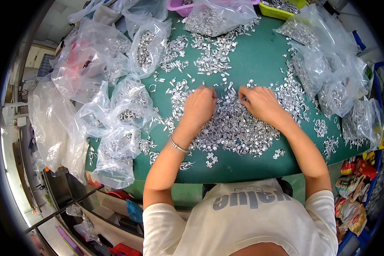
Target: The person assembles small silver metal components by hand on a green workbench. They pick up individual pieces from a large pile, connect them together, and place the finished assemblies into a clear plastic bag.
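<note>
A wide heap of small silver metal pieces (243, 130) lies on the green tabletop (170, 173) in front of me. My left hand (200, 104) rests at the heap's upper left edge, its fingers curled down and pressed together among the pieces. Whatever is in those fingertips is too small to make out. On the heap's upper right edge is my right hand (262, 102), with bent fingers and the thumb close to the index finger. Any piece between them cannot be made out. Looser silver pieces (181, 96) lie beside my left hand, and others (292, 100) beside my right.
Clear plastic bags of metal pieces (130, 102) crowd the left side. More bags (328, 77) line the right. At the back stand a purple basket (181, 7), a yellow-green basket (277, 12) and another filled bag (209, 21). Small clusters (211, 160) lie near the front edge.
</note>
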`<state>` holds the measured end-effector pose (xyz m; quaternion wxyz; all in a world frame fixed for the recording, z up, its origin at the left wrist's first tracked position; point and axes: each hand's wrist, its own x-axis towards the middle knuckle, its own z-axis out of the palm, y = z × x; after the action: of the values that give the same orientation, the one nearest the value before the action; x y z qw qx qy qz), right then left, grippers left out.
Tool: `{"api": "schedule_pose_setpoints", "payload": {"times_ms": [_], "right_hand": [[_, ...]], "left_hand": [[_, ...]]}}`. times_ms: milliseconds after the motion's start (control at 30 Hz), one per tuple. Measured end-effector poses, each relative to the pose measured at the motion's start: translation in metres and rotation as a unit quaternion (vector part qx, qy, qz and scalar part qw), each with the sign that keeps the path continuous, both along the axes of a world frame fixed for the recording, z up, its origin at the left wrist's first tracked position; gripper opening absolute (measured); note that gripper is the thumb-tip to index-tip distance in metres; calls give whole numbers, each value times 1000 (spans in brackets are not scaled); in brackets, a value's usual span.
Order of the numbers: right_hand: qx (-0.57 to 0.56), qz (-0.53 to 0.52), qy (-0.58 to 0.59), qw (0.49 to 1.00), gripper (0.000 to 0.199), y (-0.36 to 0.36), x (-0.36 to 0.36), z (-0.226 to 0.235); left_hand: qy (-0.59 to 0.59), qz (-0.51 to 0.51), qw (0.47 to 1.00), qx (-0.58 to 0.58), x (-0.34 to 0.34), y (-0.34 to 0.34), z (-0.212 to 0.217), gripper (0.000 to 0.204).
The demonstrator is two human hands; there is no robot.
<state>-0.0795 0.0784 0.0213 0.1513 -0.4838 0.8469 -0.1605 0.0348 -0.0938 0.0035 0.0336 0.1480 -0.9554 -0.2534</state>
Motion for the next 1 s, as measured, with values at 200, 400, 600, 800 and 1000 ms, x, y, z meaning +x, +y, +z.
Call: {"api": "schedule_pose_setpoints", "payload": {"times_ms": [200,400,600,800,1000], "right_hand": [[-40,50,-33,997,14,0,-11,-1],[-164,-35,-585,793,12,25,-35,4],[-260,-86,-854,443,26,15,-18,3],[-256,-128,-579,764,28,-2,-23,-8],[17,-133,-64,989,20,-34,-6,-3]], "left_hand": [[-15,6,1000,-9,0,2,5,11],[-3,24,999,21,6,-5,9,15],[-85,-5,995,-45,-6,-4,16,15],[-74,-30,997,-10,-5,-12,17,13],[-65,-32,997,15,-8,-14,11,9]]}}
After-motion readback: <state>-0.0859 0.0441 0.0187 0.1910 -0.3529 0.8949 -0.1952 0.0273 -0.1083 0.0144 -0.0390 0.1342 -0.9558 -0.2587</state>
